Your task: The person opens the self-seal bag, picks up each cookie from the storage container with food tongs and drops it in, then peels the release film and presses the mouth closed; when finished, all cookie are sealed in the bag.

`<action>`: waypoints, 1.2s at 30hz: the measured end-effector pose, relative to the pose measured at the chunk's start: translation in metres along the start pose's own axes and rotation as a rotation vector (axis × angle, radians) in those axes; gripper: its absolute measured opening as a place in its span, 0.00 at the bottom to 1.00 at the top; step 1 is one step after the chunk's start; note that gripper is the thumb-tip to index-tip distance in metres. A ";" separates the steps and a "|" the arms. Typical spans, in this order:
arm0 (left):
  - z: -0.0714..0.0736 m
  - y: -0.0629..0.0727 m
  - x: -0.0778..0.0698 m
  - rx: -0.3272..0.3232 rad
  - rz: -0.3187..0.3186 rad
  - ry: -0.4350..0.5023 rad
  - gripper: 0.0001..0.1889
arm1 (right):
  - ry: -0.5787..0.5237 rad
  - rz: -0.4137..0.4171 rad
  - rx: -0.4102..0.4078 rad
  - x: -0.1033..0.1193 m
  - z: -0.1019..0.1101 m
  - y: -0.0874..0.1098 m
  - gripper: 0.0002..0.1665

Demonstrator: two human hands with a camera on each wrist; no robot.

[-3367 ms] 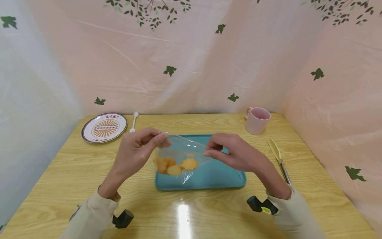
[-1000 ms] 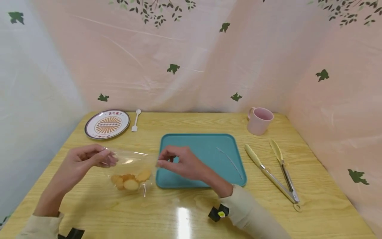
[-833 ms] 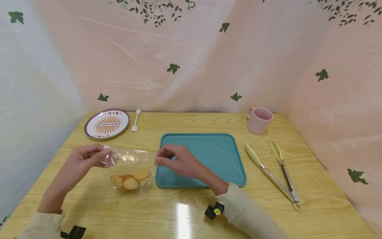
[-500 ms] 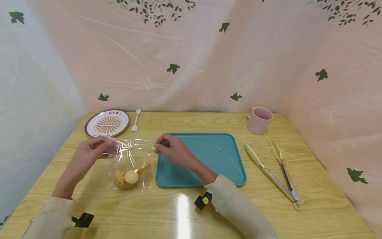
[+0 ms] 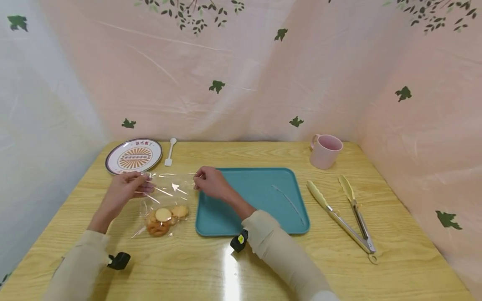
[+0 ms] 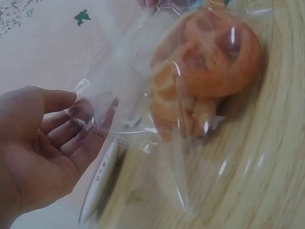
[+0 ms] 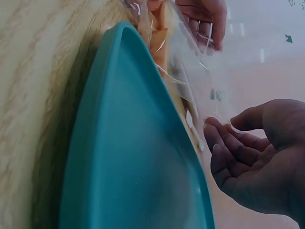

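A clear plastic bag (image 5: 165,194) is stretched between my two hands, left of the tray, with its lower part down at the wooden table. Inside it, at the bottom, lie several cookies (image 5: 163,215); the left wrist view shows a pretzel-shaped cookie (image 6: 221,52) close up. My left hand (image 5: 128,190) pinches the bag's upper left corner between thumb and fingers. At the upper right corner, my right hand (image 5: 211,182) pinches the film, its wrist over the left part of the teal tray (image 5: 244,200).
On the tray lies a thin clear strip (image 5: 289,204). Yellow-tipped tongs (image 5: 339,217) lie spread to its right, below a pink mug (image 5: 326,151). A patterned plate (image 5: 134,156) and a small white spoon (image 5: 170,151) are at the back left.
Both hands have carried the bag of cookies from over the tray to the table on its left. In the last second the bag has come down and the cookies inside have shifted.
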State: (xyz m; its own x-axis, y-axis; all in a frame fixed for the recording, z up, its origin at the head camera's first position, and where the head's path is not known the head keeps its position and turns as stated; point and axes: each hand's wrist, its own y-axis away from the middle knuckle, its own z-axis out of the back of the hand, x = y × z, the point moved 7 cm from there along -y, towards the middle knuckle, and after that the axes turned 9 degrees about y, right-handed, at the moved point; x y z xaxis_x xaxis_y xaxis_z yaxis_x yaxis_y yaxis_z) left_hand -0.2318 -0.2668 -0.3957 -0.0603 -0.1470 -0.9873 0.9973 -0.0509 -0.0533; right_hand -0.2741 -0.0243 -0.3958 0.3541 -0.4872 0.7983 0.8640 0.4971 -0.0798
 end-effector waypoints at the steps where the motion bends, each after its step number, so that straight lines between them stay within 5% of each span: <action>1: 0.000 -0.001 0.003 -0.010 0.017 -0.009 0.21 | 0.018 -0.006 0.000 -0.001 -0.001 -0.002 0.10; 18: 0.001 -0.012 0.031 -0.099 0.133 -0.079 0.24 | 0.234 -0.060 -0.051 -0.008 -0.003 -0.018 0.08; 25: 0.003 -0.011 0.033 -0.155 0.122 -0.239 0.22 | 0.357 -0.090 -0.052 -0.011 -0.006 -0.019 0.12; 36: -0.001 -0.010 0.031 -0.159 0.137 -0.194 0.25 | 0.321 -0.129 -0.049 -0.014 -0.002 -0.015 0.15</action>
State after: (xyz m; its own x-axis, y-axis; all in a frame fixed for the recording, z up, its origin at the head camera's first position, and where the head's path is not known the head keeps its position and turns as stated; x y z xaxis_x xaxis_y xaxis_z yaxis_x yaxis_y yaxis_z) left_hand -0.2440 -0.2703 -0.4263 0.0843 -0.3292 -0.9405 0.9899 0.1356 0.0412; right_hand -0.2913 -0.0261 -0.4072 0.3288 -0.7488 0.5755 0.9223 0.3855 -0.0253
